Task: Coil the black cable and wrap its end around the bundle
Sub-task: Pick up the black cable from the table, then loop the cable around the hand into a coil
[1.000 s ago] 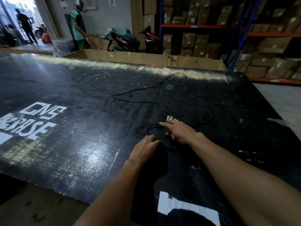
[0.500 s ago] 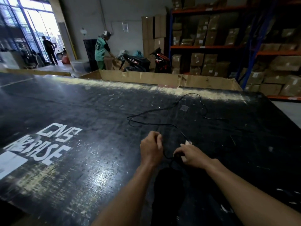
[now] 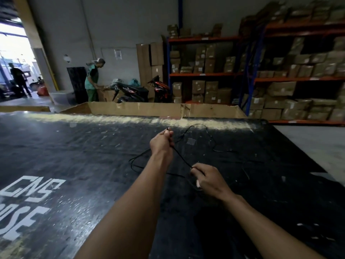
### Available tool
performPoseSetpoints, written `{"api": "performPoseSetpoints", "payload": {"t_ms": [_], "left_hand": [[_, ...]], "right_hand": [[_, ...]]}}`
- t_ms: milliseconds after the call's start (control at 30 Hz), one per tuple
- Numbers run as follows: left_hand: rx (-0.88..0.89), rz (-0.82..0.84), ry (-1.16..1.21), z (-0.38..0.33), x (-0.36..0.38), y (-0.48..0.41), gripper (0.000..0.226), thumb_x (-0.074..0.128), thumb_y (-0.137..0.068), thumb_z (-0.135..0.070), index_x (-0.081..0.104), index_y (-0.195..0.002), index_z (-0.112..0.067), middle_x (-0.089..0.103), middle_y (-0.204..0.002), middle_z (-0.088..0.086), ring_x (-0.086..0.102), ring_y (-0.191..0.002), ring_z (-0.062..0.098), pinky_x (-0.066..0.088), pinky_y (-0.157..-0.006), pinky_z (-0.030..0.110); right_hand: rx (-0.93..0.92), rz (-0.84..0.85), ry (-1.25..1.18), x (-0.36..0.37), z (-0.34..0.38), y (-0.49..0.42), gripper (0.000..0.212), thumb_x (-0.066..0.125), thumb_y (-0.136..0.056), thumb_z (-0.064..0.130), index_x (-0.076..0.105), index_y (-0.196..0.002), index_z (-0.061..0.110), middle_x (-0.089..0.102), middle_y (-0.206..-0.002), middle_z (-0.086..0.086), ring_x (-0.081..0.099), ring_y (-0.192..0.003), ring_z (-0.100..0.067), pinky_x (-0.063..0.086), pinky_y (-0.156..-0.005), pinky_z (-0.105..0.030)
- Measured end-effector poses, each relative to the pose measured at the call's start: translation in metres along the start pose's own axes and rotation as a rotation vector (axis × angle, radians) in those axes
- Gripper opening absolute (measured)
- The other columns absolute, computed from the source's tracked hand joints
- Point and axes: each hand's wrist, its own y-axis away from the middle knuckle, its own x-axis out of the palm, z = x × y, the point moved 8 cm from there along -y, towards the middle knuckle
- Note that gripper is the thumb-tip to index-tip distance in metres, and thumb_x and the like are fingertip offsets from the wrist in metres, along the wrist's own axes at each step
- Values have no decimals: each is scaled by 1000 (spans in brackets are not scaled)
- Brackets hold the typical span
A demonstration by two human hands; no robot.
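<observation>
A: Fists first. Left hand [image 3: 162, 142] is raised over the table [image 3: 65, 146], curled tight round the cable [image 3: 182, 158], with a short stub of it poking up out of the top of the fist.

B: And the right?

A: Right hand [image 3: 206, 177] sits lower and nearer, fingers pinched on the same cable. Something small and pale shows under that hand, maybe a plug, but I can't tell.

B: So how far along are we?

A: Early, I'd say. One taut run goes from fist to fist, and one slack loop hangs from the left hand down to the tabletop on its left side. That's about the first turn being formed. No bundle yet, no wrap of the end.

B: What's left lying out?

A: Plenty. Beyond the hands a long stretch trails across the table toward its far edge, arcs round and comes back to the right, loose and flat on the surface. All of that has to be gathered before the end gets wound round.

B: The cable itself?

A: Thin, black, limp, hard to pick out against the dark, scuffed tabletop.
</observation>
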Motion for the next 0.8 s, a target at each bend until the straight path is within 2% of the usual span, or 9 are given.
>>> {"api": "performPoseSetpoints", "payload": {"t_ms": [67, 200, 300, 467, 633, 733, 800], "left_hand": [[-1, 32, 6, 0, 14, 1, 23, 50, -97, -2, 62, -78, -8, 55, -68, 1, 42, -44, 4, 31, -38, 15], [7, 89, -53, 3, 39, 5, 11, 55, -94, 1, 65, -89, -2, 55, -70, 2, 40, -52, 7, 29, -41, 16], [15, 101, -121, 1, 54, 7, 12, 54, -92, 3, 66, -91, 0, 56, -68, 3, 41, -46, 5, 29, -38, 15], [32, 73, -150, -6, 69, 5, 12, 55, -89, 4, 66, -85, 3, 52, -63, 4, 35, -44, 8, 25, -35, 17], [40, 144, -124, -10, 84, 2, 18, 52, -94, -2, 69, -88, 2, 46, -62, 2, 33, -45, 7, 24, -38, 18], [-5, 213, -95, -10, 94, 1, 23, 47, -99, -12, 66, -101, 2, 42, -63, 0, 31, -47, 7, 25, -43, 19], [-37, 240, -85, -11, 100, 1, 33, 41, -103, -20, 60, -113, 6, 51, -69, 4, 36, -52, 9, 29, -46, 19]], "right_hand": [[35, -22, -9, -13, -2, 1, 20, 50, -95, 20, 67, -85, 16, 69, -78, 2, 61, -75, -15, 45, -69, -33], [38, -54, 15, -39, -2, 2, 19, 48, -96, 20, 66, -92, 15, 71, -89, -2, 63, -84, -18, 46, -73, -35], [3, -83, 46, -54, 2, 1, 18, 49, -96, 19, 67, -93, 14, 71, -89, -2, 62, -84, -17, 43, -71, -33], [-75, -105, 57, -67, 9, -2, 17, 50, -95, 17, 65, -89, 17, 59, -66, 10, 51, -57, 0, 37, -57, -29], [-128, -129, 69, -78, 15, -8, 15, 50, -94, 19, 65, -91, 18, 69, -78, -2, 60, -69, -16, 46, -64, -36], [-150, -138, 82, -84, 16, -12, 14, 51, -94, 18, 65, -91, 18, 66, -71, 0, 54, -61, -12, 43, -60, -35], [-157, -152, 78, -89, 15, -15, 14, 52, -95, 18, 65, -90, 18, 61, -67, 5, 48, -55, -3, 41, -58, -33]]}}
